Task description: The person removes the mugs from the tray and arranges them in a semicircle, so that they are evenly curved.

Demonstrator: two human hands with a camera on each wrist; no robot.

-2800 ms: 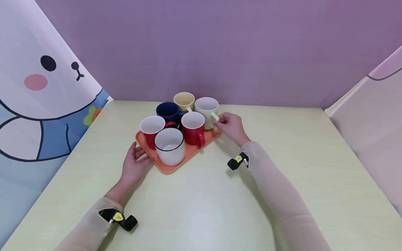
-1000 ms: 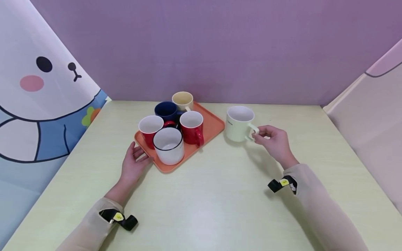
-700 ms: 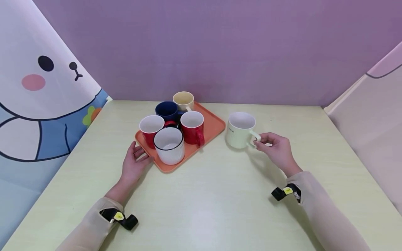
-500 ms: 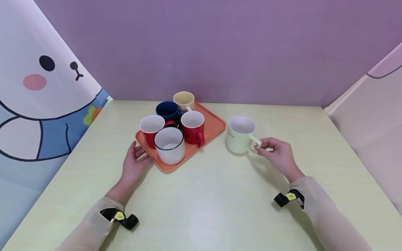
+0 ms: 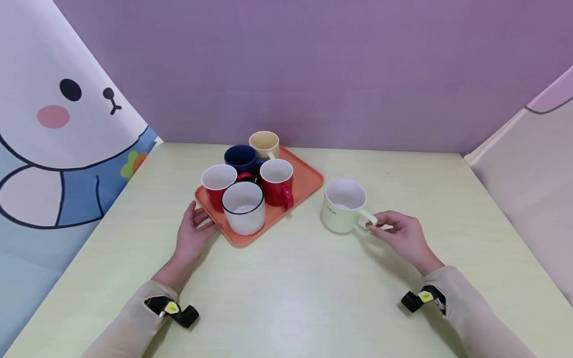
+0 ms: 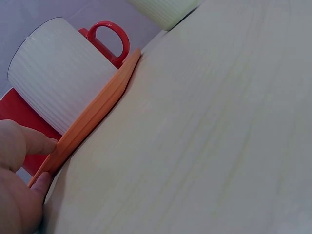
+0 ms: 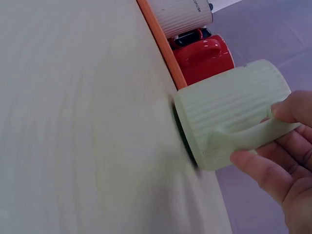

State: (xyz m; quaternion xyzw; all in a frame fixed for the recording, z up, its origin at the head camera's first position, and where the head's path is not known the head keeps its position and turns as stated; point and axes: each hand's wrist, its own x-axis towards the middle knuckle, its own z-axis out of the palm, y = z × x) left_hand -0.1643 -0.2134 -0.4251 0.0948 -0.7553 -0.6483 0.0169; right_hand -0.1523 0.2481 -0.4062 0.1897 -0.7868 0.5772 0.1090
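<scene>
My right hand (image 5: 400, 238) pinches the handle of a pale green mug (image 5: 342, 211), which is upright right of the tray. In the right wrist view, a dark shadow edges the base of the ribbed mug (image 7: 234, 112); whether it touches the table I cannot tell. At the near left side of the orange tray (image 5: 306, 176), my left hand (image 5: 193, 238) holds the rim. The left wrist view has one fingertip (image 6: 48, 145) on the rim and another below it. A white ribbed mug with a black rim (image 5: 243, 211) stands on the tray nearest the left hand.
Also on the tray are a red mug (image 5: 277, 186), another red mug (image 5: 217, 186) with a white inside, a navy mug (image 5: 240, 158) and a cream mug (image 5: 265, 144). A purple backdrop (image 5: 313, 74) rises behind the pale table (image 5: 286, 298).
The right hand has taken the pale green mug off the tray's right side, carried it right, then brought it toward me and lower. The left hand has stayed at the tray.
</scene>
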